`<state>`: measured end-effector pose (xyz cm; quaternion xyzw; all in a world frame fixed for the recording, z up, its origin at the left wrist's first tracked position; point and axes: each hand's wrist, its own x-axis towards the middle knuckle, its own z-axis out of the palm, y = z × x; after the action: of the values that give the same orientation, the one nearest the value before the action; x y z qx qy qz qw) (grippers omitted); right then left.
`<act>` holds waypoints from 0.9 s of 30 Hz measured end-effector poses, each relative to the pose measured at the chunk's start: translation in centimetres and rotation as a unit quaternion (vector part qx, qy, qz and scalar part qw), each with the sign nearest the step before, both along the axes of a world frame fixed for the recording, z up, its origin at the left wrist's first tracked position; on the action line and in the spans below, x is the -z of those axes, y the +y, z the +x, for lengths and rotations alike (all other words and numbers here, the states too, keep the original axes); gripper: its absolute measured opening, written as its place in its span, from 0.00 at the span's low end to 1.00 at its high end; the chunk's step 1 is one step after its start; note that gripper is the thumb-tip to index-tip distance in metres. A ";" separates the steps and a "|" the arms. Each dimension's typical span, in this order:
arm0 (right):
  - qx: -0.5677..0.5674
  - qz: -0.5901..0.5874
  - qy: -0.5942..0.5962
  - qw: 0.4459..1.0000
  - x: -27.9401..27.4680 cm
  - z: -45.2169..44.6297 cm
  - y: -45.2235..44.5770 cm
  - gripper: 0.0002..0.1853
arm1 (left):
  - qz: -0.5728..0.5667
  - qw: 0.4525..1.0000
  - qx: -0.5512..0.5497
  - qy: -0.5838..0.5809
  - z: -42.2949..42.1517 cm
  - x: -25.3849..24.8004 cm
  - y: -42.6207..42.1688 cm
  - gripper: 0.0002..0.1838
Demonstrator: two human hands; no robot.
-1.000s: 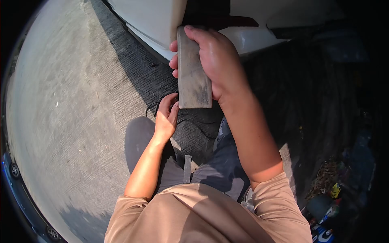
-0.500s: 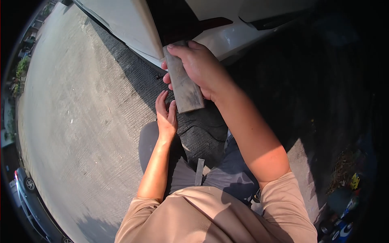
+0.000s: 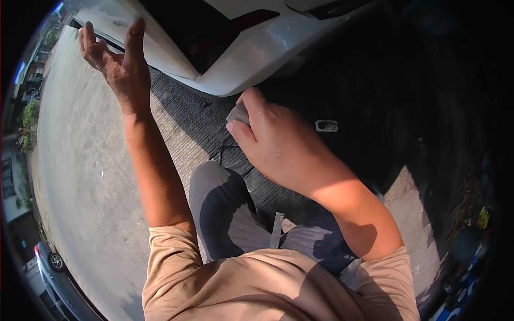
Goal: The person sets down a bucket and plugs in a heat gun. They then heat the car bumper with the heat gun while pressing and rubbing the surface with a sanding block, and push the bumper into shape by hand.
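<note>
My left hand [image 3: 115, 67] is raised at the upper left with its fingers spread and nothing in them, in front of the white car body [image 3: 230, 64]. Below the car's lower corner, my right hand [image 3: 267, 131] is wrapped round the grey block [image 3: 238, 114]. Only one end of the block shows between thumb and fingers; the rest is hidden by the hand. A dark cable [image 3: 222, 150] lies on the ground just below the block.
A small pale-edged object [image 3: 326, 125] lies on the shaded ground right of my right hand. A parked car [image 3: 59, 281] stands at the lower left. Assorted items [image 3: 466, 246] lie at the lower right. My bent knee [image 3: 217, 184] is below my hands.
My left hand has moved from beside the block up and left to the car body. My right hand has turned, so the block, earlier seen lengthwise, now shows only an end.
</note>
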<state>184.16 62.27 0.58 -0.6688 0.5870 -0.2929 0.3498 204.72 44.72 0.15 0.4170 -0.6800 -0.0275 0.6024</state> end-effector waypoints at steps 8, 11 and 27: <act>-0.001 0.021 0.011 1.000 -0.8 -0.5 2.3 0.16 | -0.070 0.992 -0.012 -0.101 1.6 4.2 -0.6 0.56; -0.007 0.041 0.007 0.999 -1.3 -0.7 2.3 0.16 | -0.039 0.992 -0.027 -0.113 1.5 6.5 0.0 0.58; -0.033 0.063 0.013 0.997 -2.0 -0.8 2.3 0.16 | 0.049 0.982 -0.067 -0.167 1.4 14.0 2.6 0.62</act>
<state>183.37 64.57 2.60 -0.6684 0.5862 -0.2350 0.3929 206.17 47.30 -13.89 0.4893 -0.7393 0.0498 0.4599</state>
